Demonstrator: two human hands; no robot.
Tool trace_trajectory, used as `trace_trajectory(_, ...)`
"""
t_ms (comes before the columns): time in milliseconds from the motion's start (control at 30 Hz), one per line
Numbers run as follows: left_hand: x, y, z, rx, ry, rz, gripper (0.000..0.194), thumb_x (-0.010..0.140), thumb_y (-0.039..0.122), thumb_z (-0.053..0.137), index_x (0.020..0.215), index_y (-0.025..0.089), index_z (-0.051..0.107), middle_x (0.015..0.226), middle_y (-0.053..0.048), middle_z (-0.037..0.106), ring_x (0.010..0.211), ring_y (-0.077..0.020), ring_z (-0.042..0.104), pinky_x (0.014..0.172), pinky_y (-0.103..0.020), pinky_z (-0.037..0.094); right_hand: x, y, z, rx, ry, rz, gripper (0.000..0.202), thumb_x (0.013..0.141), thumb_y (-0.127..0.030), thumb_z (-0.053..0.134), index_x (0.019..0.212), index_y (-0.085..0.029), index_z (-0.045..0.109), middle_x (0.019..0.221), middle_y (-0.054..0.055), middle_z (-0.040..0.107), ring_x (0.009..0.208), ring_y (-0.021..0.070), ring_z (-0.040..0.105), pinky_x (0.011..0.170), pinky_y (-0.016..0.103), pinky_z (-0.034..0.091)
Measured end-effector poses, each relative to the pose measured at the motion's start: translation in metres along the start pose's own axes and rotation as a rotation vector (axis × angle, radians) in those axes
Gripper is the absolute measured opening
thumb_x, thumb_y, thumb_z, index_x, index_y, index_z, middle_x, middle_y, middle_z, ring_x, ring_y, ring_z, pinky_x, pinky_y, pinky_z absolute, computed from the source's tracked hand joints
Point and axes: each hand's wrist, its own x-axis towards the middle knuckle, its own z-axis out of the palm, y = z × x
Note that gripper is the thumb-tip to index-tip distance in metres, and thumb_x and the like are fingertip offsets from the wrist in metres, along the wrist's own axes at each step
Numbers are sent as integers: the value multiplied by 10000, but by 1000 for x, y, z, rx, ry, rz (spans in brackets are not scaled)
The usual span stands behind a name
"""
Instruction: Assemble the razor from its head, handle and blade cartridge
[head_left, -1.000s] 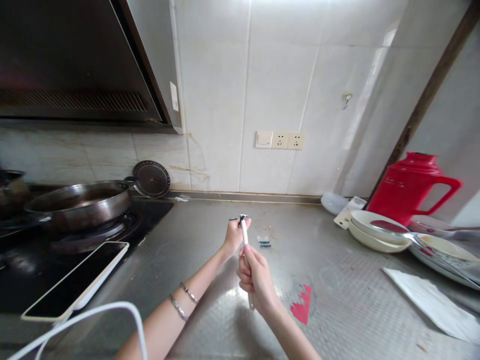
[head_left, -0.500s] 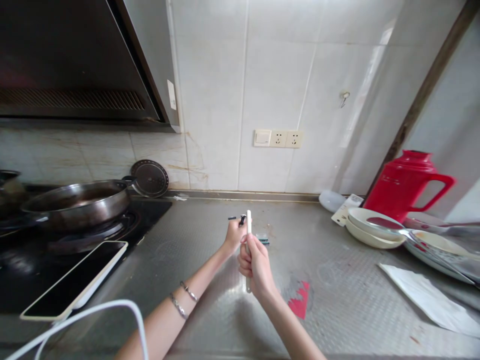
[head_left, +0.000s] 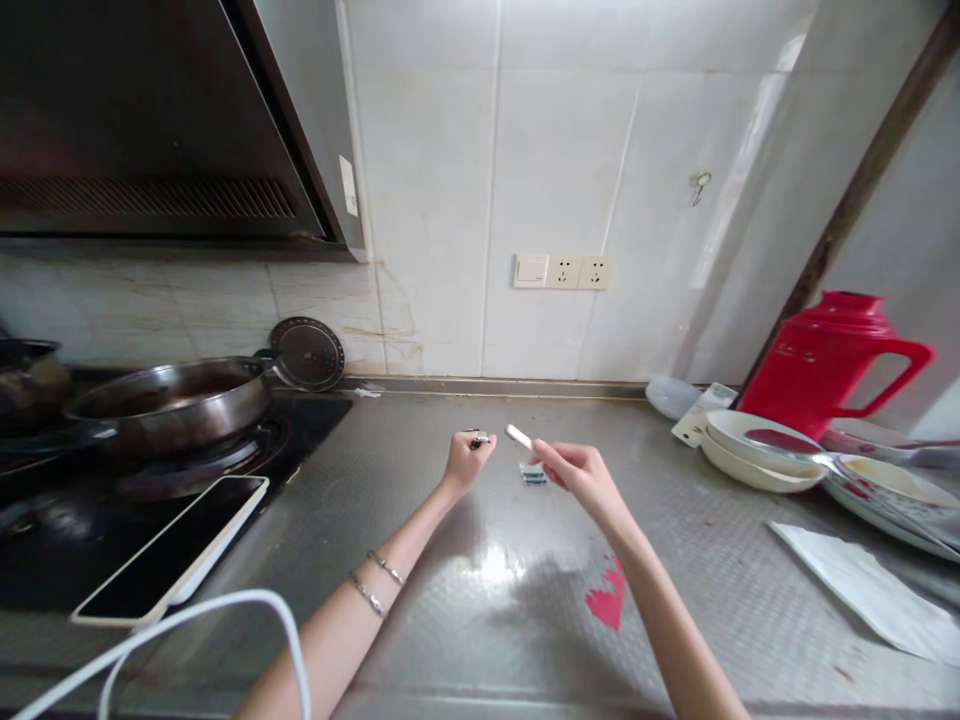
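In my right hand [head_left: 574, 475] a slim white pen [head_left: 519, 437] is pinched between thumb and fingers, its rounded end pointing up and left. My left hand [head_left: 463, 462] is closed around a small black piece with silver parts [head_left: 478, 438]; its exact kind is too small to make out. A gap separates the two held things, above the metal counter [head_left: 450, 620]. Just left of my right fingers lies a small clear packet with teal strips [head_left: 533, 474], partly covered by the hand. Below my right forearm is a torn red patch [head_left: 607, 598] on the counter.
A steel pan [head_left: 176, 405] sits on the black stove at left, with a phone [head_left: 172, 550] and a white cable [head_left: 255, 598] nearer me. On the right stand a red thermos [head_left: 825, 365], stacked bowls [head_left: 757, 470] and a white paper [head_left: 862, 590].
My right hand has moved right, away from the left hand. The white pen has gone from upright to tilted and now points left. My left hand still holds the black piece.
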Motion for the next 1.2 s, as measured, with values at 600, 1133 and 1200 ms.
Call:
trace_trajectory(600, -6, 0, 3, 179, -5, 188, 431, 768, 360, 456, 427, 184, 259, 443, 48, 220, 458, -77, 214, 485, -235, 172, 17, 0, -7, -324, -59, -51, 544, 705, -622, 505, 569, -126, 682, 420, -26, 364, 428, 74, 282, 409, 226, 179)
trace_trajectory(1133, -1, 2, 17, -120, -21, -478, 336, 731, 415, 520, 539, 199, 349, 402, 86, 285, 332, -53, 268, 351, -194, 173, 60, 27, -16, -548, 105, -122, 622, 704, -705, 420, 532, -149, 636, 440, -3, 434, 475, 109, 391, 455, 220, 223)
trace_trajectory(1200, -2, 5, 21, -237, -65, -626, 295, 738, 388, 523, 584, 200, 356, 411, 101, 285, 306, -40, 248, 328, -178, 156, 70, 30, -5, -571, 133, -141, 609, 718, -692, 416, 522, -156, 628, 443, 2, 449, 483, 115, 408, 465, 219, 229)
